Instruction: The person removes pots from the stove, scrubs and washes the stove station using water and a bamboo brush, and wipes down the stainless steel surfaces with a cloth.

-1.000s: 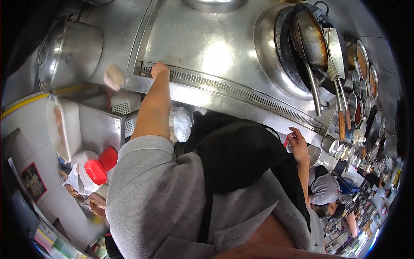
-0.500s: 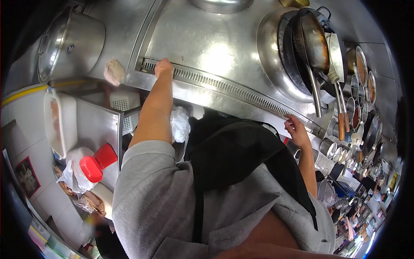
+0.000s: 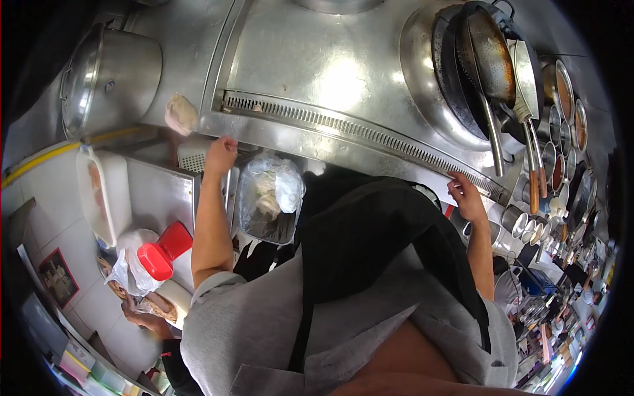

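My left hand point(image 3: 222, 156) is closed in front of the steel counter's front edge, just left of a bin lined with clear plastic point(image 3: 267, 228); whether its fingers hold anything is hidden. A pale lump point(image 3: 181, 115) rests on the counter to its upper left. One small pale scrap point(image 3: 257, 107) lies on the slotted drain strip point(image 3: 330, 124). My right hand point(image 3: 466, 197), fingers slightly curled and apart, is at the right part of the counter's front edge with nothing in it.
A lidded steel pot point(image 3: 122, 79) stands at the upper left. Woks and ladles point(image 3: 489, 59) are at the right, beside bowls. A red scoop point(image 3: 157, 261) and a white tub point(image 3: 105, 195) are at the left. Another person's hand point(image 3: 148, 321) shows at the lower left.
My left hand has left the drain strip and come back toward my body. The lined bin, mostly covered by my arm before, now shows. My right hand has hardly moved since half a second ago.
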Demonstrator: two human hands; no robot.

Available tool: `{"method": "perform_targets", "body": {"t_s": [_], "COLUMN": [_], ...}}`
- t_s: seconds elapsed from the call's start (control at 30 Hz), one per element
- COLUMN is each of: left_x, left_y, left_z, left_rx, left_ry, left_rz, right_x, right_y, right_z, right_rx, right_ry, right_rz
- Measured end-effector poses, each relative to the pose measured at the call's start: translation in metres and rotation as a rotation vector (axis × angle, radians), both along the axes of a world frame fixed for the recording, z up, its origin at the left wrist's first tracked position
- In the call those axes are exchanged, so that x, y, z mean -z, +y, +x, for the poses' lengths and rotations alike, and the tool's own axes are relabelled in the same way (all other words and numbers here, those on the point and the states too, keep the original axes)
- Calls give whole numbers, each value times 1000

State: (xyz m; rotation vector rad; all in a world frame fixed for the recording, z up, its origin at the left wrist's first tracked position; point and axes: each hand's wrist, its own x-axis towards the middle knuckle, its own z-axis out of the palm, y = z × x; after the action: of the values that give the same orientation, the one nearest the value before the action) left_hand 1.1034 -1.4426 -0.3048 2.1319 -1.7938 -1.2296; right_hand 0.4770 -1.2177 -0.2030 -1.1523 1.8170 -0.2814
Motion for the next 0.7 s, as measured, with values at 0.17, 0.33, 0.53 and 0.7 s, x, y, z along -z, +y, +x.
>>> {"method": "perform_targets", "body": {"t_s": [0.17,0.33,0.53,0.7], "left_x": [11,91,131,111], "left_y": [-61,-125,-128,-112], "left_z": [-81,-122,-123,-139], "left_rx": [82,-27,-169,-301], "left_ry": [-182,-591,-614,-573], "left_rz": [-276,104,134,-33], "right_x": [4,-12,-19,-6], "right_y": [-14,-32,-2,27], "right_z": [16,33,25,18], "right_rx": [-50,-45,45,114], "right_ry": [-25,-34,-29,-86], "right_rz": [19,-41,-66,-62]}}
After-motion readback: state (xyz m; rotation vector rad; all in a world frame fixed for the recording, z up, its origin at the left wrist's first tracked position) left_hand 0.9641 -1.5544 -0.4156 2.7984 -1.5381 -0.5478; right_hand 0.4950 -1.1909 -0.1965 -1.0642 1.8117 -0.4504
